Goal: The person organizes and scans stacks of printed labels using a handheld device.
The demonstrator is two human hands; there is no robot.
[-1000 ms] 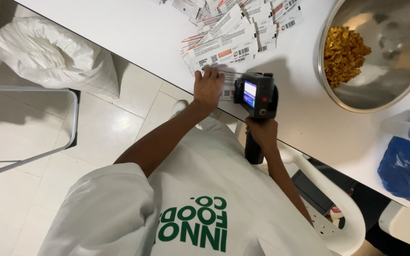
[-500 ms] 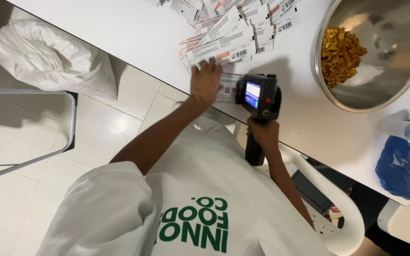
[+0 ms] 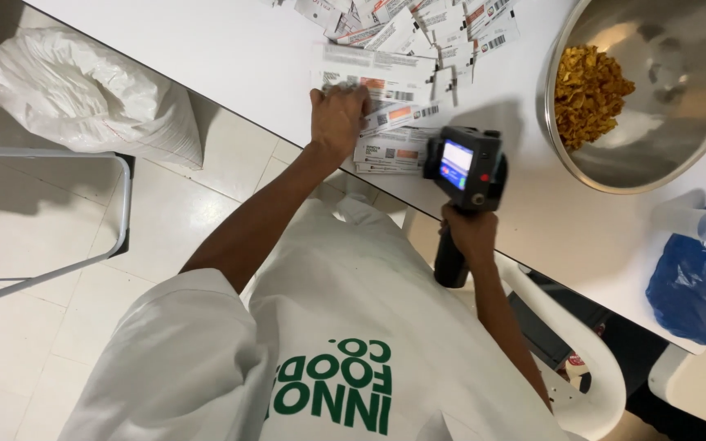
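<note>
Two hands are at work over the near edge of a white table (image 3: 206, 49). Closest in is the person's white shirt (image 3: 418, 327), with the arm of a white chair (image 3: 590, 384) to the right of it.

The right hand (image 3: 469, 234) is closed around the black grip of a handheld printer (image 3: 461, 166). The printer's head is up at the table edge and its small screen is lit. It sits just beside a short stack of labels (image 3: 394, 151), though whether it touches them cannot be told.

The left hand (image 3: 338, 118) lies palm down with its fingers spread over the left end of that stack, pinning it flat. Beyond it, more labels (image 3: 418, 28) fan out loosely across the table.

Further right stands a steel bowl (image 3: 680, 65) with a heap of golden fried pieces (image 3: 590, 94) in it. A clear cup (image 3: 684, 220) and a blue bag (image 3: 696, 282) lie near the bowl. A white sack (image 3: 75, 98) rests on the floor at the left.

Judging by this, the step in hand is marking the pinned labels one at a time. A next pass would call for the printer head to sit flat on the top label and run straight along it. The left hand would need to keep the stack from sliding.
</note>
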